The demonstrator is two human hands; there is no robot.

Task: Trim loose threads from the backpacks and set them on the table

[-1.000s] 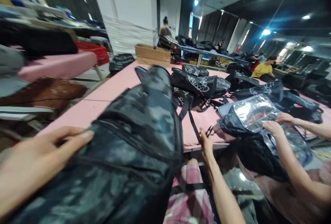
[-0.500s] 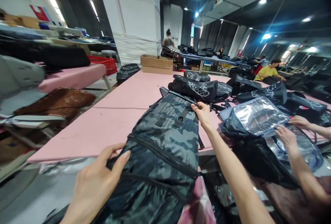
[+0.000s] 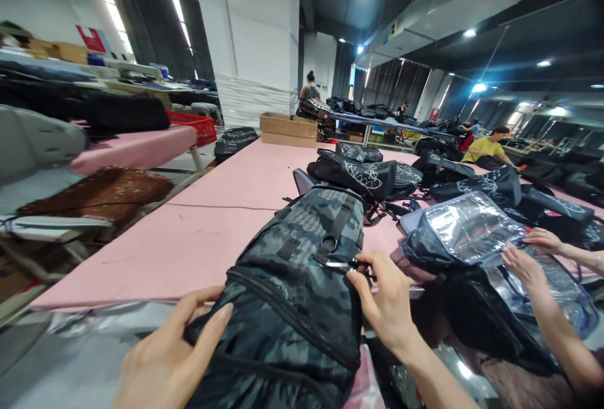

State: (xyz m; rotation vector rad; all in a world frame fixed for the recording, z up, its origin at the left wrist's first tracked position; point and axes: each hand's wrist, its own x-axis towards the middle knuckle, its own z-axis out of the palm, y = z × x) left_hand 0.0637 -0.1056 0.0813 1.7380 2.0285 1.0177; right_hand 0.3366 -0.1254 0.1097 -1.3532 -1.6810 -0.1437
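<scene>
A dark camouflage backpack [image 3: 302, 283] lies across the near edge of the pink table [image 3: 221, 226], its top pointing away from me. My left hand [image 3: 174, 352] grips the fabric at its lower left side, fingers curled into a fold. My right hand [image 3: 384, 299] pinches a small pair of black-handled snips [image 3: 346, 265] against the backpack's right side, just below a metal ring on a strap.
A co-worker's two hands [image 3: 526, 258] hold a clear plastic bag [image 3: 467, 226] over a black bag at the right. Black printed backpacks [image 3: 372, 176] are piled further along the table. A cardboard box [image 3: 287, 129] stands at the far end. Another pink table [image 3: 136, 145] is at left.
My right hand has drawn back from the backpack's top to its right side and now holds the snips against it. The backpack has settled lower on the table; my left hand kept its grip.
</scene>
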